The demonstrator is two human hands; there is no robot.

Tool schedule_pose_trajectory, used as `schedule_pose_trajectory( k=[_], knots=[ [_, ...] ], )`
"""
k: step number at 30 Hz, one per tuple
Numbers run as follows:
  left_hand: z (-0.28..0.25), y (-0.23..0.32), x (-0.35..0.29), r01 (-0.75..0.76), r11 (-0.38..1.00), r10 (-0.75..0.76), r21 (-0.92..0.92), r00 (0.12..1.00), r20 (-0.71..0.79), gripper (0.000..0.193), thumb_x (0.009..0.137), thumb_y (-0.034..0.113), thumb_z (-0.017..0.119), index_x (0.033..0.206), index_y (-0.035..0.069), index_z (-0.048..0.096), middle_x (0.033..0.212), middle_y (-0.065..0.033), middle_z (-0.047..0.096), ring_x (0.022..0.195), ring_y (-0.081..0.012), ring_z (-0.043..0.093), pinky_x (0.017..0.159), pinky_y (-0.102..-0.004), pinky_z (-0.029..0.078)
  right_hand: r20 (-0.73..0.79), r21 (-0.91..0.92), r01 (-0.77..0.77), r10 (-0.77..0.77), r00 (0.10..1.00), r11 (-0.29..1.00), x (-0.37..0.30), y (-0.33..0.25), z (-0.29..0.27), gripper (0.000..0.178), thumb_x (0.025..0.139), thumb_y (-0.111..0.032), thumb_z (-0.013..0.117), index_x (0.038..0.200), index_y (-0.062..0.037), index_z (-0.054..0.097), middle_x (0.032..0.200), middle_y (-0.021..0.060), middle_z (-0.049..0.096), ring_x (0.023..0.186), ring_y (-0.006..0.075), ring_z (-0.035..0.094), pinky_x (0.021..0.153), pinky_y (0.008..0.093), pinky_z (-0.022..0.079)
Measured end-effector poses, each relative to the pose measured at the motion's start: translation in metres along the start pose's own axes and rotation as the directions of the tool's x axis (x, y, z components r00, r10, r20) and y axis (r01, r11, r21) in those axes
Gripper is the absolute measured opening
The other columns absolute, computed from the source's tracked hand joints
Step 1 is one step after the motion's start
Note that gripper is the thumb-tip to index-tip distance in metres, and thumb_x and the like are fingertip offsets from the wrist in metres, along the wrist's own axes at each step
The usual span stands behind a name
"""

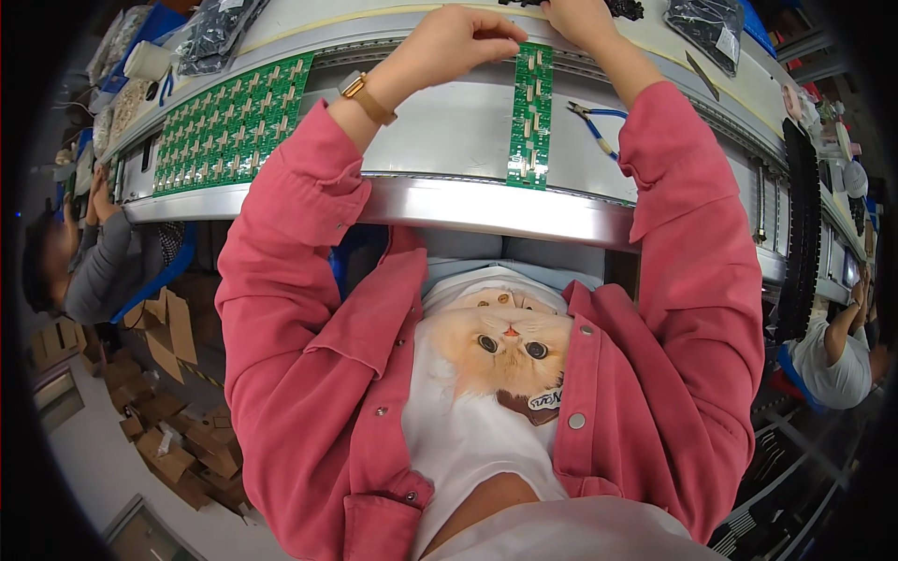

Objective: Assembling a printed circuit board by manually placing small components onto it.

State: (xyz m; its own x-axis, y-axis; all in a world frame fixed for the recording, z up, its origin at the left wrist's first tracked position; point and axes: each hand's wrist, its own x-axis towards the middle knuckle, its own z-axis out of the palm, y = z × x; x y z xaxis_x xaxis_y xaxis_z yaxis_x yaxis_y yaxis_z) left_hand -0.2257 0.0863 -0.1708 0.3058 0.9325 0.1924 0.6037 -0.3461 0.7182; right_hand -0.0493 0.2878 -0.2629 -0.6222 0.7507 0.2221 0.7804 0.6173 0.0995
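Observation:
My left hand (460, 42) hovers by the far end of a narrow green circuit board (530, 122), thumb and fingers drawn together in a pinch. Anything between those fingertips is too small to make out. Pale connectors run in a line down this board, which spans the metal rails. At the top edge of the view, my right hand (582, 21) reaches among small black parts (625, 8). Its fingers look closed, but the picture's edge cuts them off and hides what they hold. Blue-handled pliers (596, 128) lie right of the narrow board.
A wide panel of green boards (234, 126) rests on the rails at left. Tweezers (702, 75) lie on the far right of the bench, near a bagged dark package (706, 33). A metal rail (486, 206) edges the bench before me. People sit at both sides.

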Motion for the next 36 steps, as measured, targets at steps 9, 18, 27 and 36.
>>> schedule_pose_trajectory(
  k=[9,18,27,36],
  knots=[
    [0.011,0.008,-0.032,0.022,0.999,-0.022,-0.025,1.0,0.011,0.017,0.087,0.016,0.064,0.097,0.003,0.07,0.079,-0.0036,0.067,0.063,-0.0086,0.056,0.061,-0.0203,0.048,-0.216,0.112,-0.113,0.136,0.967,0.987,-0.014,-0.04,-0.034,0.019,0.075,-0.012,0.052,0.072,0.0008,0.065,0.079,0.0178,0.065,0.071,0.0394,0.062,0.066,0.0448,0.05],
    [0.046,0.012,-0.052,-0.069,0.997,0.07,-0.021,0.995,0.07,0.01,0.085,0.008,0.062,0.094,0.004,0.066,0.074,-0.0012,0.062,0.06,-0.0096,0.051,0.057,-0.0221,0.044,-0.178,0.29,-0.011,0.065,0.982,0.957,-0.045,-0.048,-0.053,0.017,0.073,-0.009,0.052,0.076,0.0002,0.067,0.079,0.0177,0.067,0.07,0.0385,0.062,0.066,0.0441,0.051],
    [0.071,0.001,-0.074,-0.085,0.987,0.076,0.136,0.995,0.07,0.012,0.079,0.002,0.061,0.09,0.004,0.065,0.077,-0.004,0.061,0.061,-0.0162,0.054,0.058,-0.0264,0.044,0.118,0.776,-0.14,0.076,0.99,0.615,-0.136,-0.055,-0.093,0.02,0.074,-0.007,0.054,0.086,-0.0015,0.069,0.083,0.0174,0.067,0.072,0.038,0.063,0.068,0.0432,0.051],
    [0.082,-0.018,-0.068,-0.083,0.97,0.06,0.23,0.993,0.106,0.012,0.077,0.003,0.062,0.088,0.006,0.064,0.085,-0.004,0.063,0.07,-0.02,0.057,0.065,-0.0304,0.046,0.187,0.934,-0.2,0.073,0.98,0.296,-0.223,-0.079,-0.078,0.013,0.081,0.003,0.062,0.092,0.0013,0.067,0.091,0.0054,0.062,0.075,0.0103,0.053,0.067,0.019,0.042]
  ],
)
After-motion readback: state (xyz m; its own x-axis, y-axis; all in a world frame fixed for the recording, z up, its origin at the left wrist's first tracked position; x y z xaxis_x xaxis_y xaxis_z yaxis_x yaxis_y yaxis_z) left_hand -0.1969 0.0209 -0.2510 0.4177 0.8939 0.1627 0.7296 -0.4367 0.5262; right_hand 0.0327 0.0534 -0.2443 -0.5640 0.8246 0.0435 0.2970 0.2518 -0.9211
